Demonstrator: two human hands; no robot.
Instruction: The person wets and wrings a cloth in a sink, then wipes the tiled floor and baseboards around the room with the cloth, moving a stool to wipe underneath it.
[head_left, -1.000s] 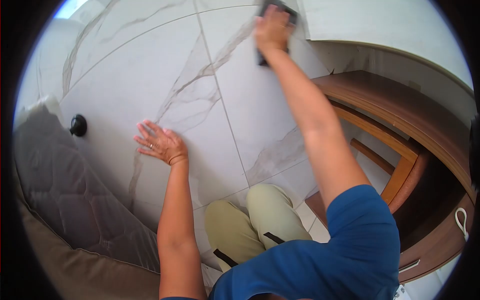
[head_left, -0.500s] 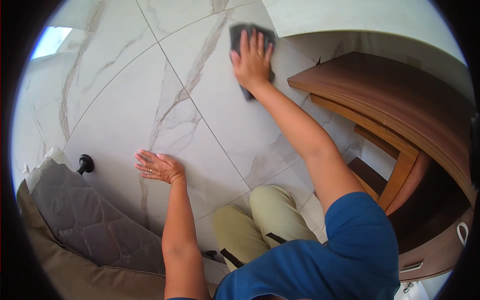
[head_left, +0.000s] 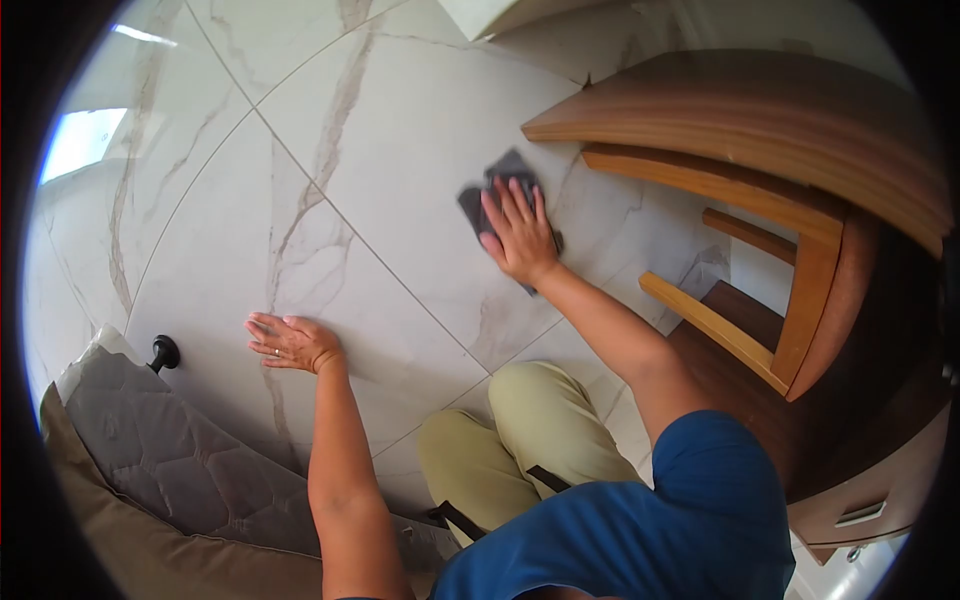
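Observation:
My right hand (head_left: 522,235) presses down on a dark grey cloth (head_left: 511,165), fingers stretched over it, against the marbled tile floor (head_left: 420,130). The cloth is bunched, slightly blurred, and partly covered by the palm. Off to the left, my left hand (head_left: 295,343) rests on the tiles with its fingers spread, a ring on one of them and nothing held. My knees (head_left: 540,410) are bent on the floor between the two arms.
A brown wooden desk (head_left: 740,105) and a wooden chair frame (head_left: 700,325) stand close on the right. At lower left is a grey quilted mattress or bed side (head_left: 190,450), with a black round foot or knob (head_left: 165,352) beside it. A white furniture corner (head_left: 485,15) juts in at the top.
My right hand has drawn the cloth back toward my body, away from the white furniture corner. My left hand stays on the floor. The view has shifted a little.

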